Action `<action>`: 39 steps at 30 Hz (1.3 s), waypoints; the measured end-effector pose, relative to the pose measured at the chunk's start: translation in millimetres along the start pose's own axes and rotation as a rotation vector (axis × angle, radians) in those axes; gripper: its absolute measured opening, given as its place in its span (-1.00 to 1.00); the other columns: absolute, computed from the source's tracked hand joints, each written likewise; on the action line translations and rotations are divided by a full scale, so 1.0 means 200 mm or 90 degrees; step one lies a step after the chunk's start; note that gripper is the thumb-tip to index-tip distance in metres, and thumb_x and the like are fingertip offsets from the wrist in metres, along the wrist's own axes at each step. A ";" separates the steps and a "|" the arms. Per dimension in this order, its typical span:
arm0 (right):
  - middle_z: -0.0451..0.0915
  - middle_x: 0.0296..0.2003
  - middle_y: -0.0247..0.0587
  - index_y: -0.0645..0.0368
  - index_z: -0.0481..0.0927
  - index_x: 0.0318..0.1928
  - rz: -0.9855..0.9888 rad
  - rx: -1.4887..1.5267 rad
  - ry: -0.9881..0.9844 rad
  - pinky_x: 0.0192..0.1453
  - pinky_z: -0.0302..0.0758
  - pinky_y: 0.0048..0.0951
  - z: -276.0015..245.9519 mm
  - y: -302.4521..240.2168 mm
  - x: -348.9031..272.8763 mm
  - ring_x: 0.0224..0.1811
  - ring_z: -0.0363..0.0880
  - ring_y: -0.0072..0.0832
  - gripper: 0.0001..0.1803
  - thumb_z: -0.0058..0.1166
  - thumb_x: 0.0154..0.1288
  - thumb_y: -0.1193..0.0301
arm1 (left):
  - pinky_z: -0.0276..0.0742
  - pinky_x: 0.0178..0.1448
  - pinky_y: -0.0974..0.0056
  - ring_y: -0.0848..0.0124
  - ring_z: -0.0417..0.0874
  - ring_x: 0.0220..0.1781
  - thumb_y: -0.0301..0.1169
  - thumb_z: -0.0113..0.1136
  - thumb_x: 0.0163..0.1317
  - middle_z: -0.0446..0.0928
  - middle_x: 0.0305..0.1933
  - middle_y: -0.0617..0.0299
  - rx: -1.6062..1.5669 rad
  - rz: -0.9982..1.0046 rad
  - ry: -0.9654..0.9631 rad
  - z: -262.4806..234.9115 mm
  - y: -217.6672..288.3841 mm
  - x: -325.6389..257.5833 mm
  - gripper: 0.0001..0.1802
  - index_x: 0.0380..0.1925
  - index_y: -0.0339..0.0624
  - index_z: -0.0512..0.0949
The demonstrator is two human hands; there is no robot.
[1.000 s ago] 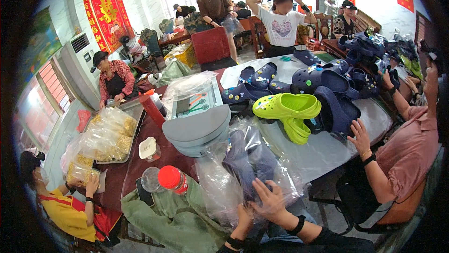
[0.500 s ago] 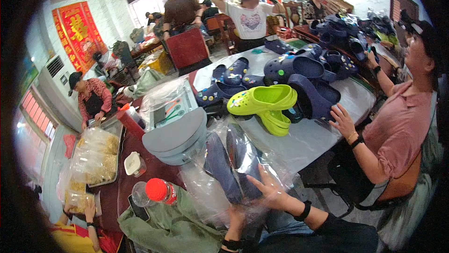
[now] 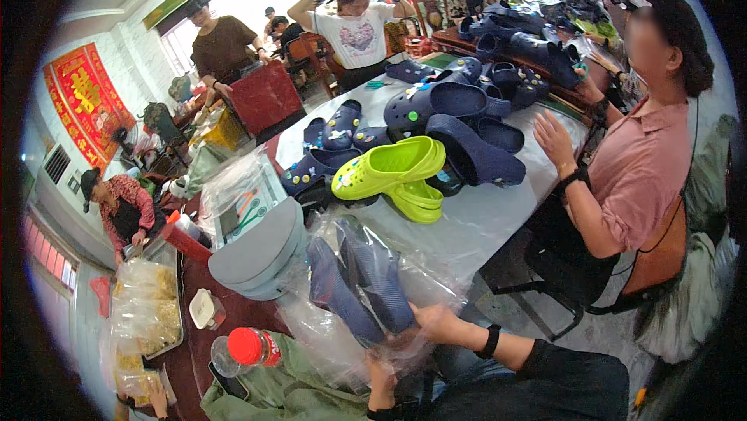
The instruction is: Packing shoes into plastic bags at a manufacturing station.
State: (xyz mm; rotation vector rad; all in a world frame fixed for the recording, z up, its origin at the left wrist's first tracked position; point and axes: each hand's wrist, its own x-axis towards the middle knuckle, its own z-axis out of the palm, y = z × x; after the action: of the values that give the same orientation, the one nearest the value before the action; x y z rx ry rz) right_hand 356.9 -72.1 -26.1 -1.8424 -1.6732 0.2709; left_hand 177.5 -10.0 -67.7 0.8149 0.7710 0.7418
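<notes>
Shifted down the navy clogs [image 3: 377, 277], the right hand [image 3: 442, 324] is curled onto the bag [image 3: 309, 321] at their four o'clock; the left hand's [image 3: 380, 372] grip, near six, cannot be told. Bagged, the pair is seen at the green clogs' [image 3: 389, 180] seven o'clock.

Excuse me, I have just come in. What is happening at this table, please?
The person's right hand grips the near end of a clear plastic bag with two navy clogs inside. The left hand is at the same end, its grip unclear. Beyond, lime-green clogs and more navy clogs lie on the table.
</notes>
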 end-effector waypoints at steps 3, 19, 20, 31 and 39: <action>0.54 -0.55 0.04 0.51 0.16 0.23 0.007 -0.076 -0.015 -0.44 0.46 -0.22 0.02 0.03 -0.02 -0.52 0.56 -0.11 -0.17 0.07 0.18 0.07 | 0.63 -0.08 0.11 0.12 0.60 -0.07 -0.36 -0.01 0.28 0.50 -0.03 -0.02 -0.006 0.000 -0.004 -0.02 0.01 0.00 -0.59 0.08 -0.34 0.31; 0.54 -0.60 0.02 0.40 0.14 0.27 0.071 -0.048 -0.036 -0.48 0.47 -0.18 -0.04 -0.03 0.02 -0.53 0.57 -0.08 -0.07 0.04 0.13 -0.10 | 0.40 0.18 -0.02 0.09 0.47 0.14 0.01 -0.17 0.36 0.43 0.10 -0.02 0.025 0.055 -0.080 0.03 0.02 -0.01 -0.38 0.20 -0.27 0.23; 0.57 -0.55 0.05 0.39 0.12 0.28 0.105 -0.052 -0.088 -0.41 0.51 -0.16 -0.08 -0.06 0.03 -0.47 0.59 -0.06 -0.03 -0.01 0.14 -0.18 | 0.40 0.18 -0.02 0.09 0.47 0.14 0.01 -0.17 0.36 0.43 0.10 -0.02 0.024 0.059 -0.078 0.07 0.06 -0.03 -0.38 0.20 -0.27 0.23; 0.21 0.18 0.37 0.45 0.01 0.27 0.129 0.172 0.151 0.28 0.23 -0.16 -0.11 -0.27 0.07 0.23 0.25 0.10 0.18 0.30 -0.11 -0.14 | 0.54 -0.02 0.18 0.19 0.59 -0.11 -0.25 -0.06 0.34 0.52 -0.10 0.05 0.486 0.228 -0.090 0.08 0.01 -0.03 -0.57 0.10 -0.29 0.32; 0.00 0.29 0.38 0.08 0.26 0.27 0.084 -0.028 0.178 0.23 0.20 0.03 -0.13 -0.38 0.08 0.28 0.14 0.17 -0.02 0.25 -0.14 -0.14 | 0.54 -0.02 0.17 0.19 0.59 -0.11 -0.25 -0.06 0.34 0.51 -0.08 0.04 0.486 0.204 -0.094 0.14 0.00 -0.04 -0.57 0.11 -0.28 0.32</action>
State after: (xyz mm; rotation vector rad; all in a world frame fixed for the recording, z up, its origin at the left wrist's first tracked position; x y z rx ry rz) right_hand 311.4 -64.6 41.6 -1.9258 -1.3805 0.0281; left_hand 194.9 -26.4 -52.3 1.6935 0.8025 0.6538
